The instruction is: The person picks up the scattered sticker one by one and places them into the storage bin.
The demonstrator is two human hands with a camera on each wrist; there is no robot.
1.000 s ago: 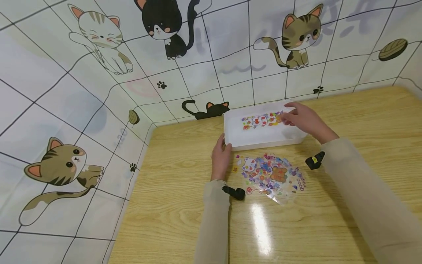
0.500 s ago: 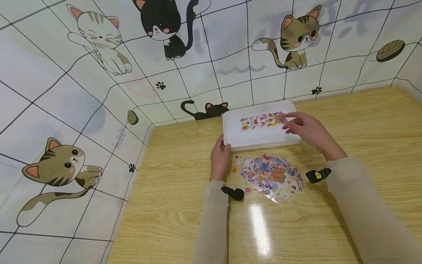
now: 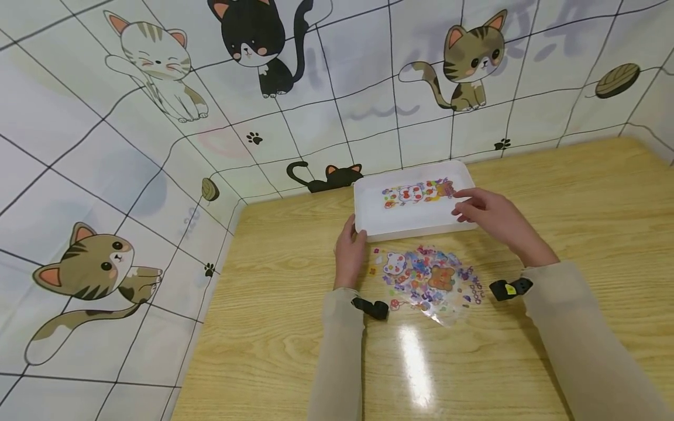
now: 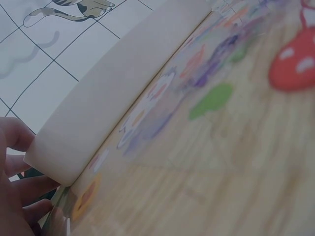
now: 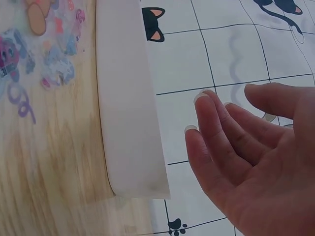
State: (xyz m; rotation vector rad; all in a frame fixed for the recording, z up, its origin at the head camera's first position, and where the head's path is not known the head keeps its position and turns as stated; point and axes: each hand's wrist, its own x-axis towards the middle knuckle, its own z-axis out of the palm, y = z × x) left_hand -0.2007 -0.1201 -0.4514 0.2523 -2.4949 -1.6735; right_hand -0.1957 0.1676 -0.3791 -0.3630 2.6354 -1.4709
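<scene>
A shallow white tray point(image 3: 411, 223) sits on the table against the wall. Inside it lies a row of colourful cartoon stickers point(image 3: 411, 194), with a brown bear at the right end. My left hand point(image 3: 350, 251) grips the tray's near left corner; in the left wrist view its fingers point(image 4: 42, 187) bend around that corner. Above the right end of the tray is my right hand point(image 3: 495, 221), fingers loosely bent, holding nothing. The right wrist view shows its thumb point(image 5: 273, 98) apart from the fingertips. In front of the tray lies a clear plastic bag point(image 3: 439, 278) full of bright stickers.
The wood-grain table point(image 3: 274, 351) meets a wall covering point(image 3: 363, 105) printed with cats and grid lines along its back and left side. Black wrist straps with cameras point(image 3: 371, 307) sit over both beige sleeves point(image 3: 584, 327).
My right hand has drawn back from the bear end of the stickers, toward the right and nearer me. My left hand has stayed at the tray's corner.
</scene>
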